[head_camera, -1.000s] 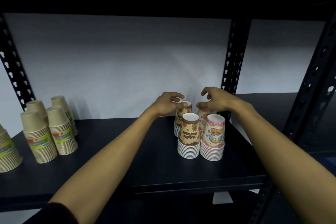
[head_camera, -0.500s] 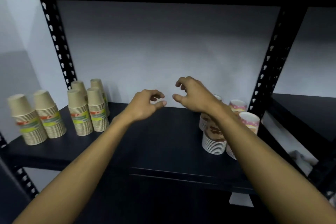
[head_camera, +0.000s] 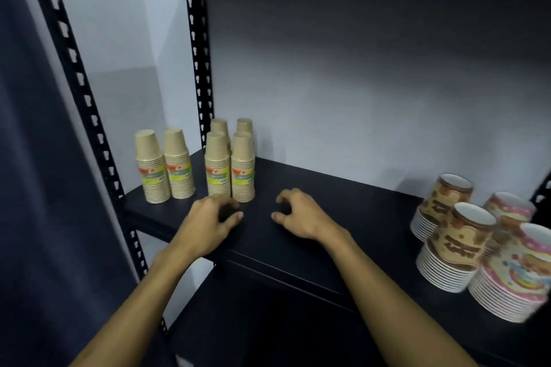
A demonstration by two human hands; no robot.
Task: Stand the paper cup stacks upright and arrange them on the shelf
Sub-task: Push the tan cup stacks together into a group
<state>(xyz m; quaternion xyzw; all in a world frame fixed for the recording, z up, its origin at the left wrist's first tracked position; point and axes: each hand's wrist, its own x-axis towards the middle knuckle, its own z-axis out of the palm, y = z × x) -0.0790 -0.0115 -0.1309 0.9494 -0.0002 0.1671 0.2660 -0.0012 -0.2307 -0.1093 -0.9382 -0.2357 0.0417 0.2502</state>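
Both bare hands are held low over the front middle of the black shelf (head_camera: 343,205), fingers curled and each grip released, with nothing grasped. The left hand (head_camera: 208,222) is seen just in front of 4 kraft-brown cup stacks (head_camera: 231,164), set rim-down in a tight square beside the perforated rear upright (head_camera: 199,74); whether fingertips touch them cannot be told. 2 more kraft stacks (head_camera: 164,165) are stood near the shelf's left edge. The right hand (head_camera: 301,216) is kept over bare board, and a wide clear stretch is left between it and the 4 printed cup stacks (head_camera: 459,244), mouths up, crowded at the right end near the front lip. Green-and-red label bands are visible on the kraft cups; no writing can be read.
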